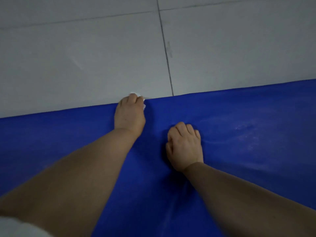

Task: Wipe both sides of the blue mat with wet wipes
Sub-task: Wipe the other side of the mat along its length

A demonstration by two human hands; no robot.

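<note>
the blue mat (239, 134) lies flat on the grey tiled floor (85, 57), thin, soft and probably light, best lifted by its far edge. the left hand (129, 115) grips a wet wipe (139, 96) there; the right hand (184, 146) rests fisted, holding nothing visible.

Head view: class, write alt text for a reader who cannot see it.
A person's left hand holds a white wet wipe at the far edge of a blue mat on a grey tiled floor. The right hand, fingers curled, rests on the mat.

The mat (239, 142) lies on the floor (85, 57); the left hand (129, 115) at the mat's far edge, the right hand (184, 146) nearer, on the mat.
</note>
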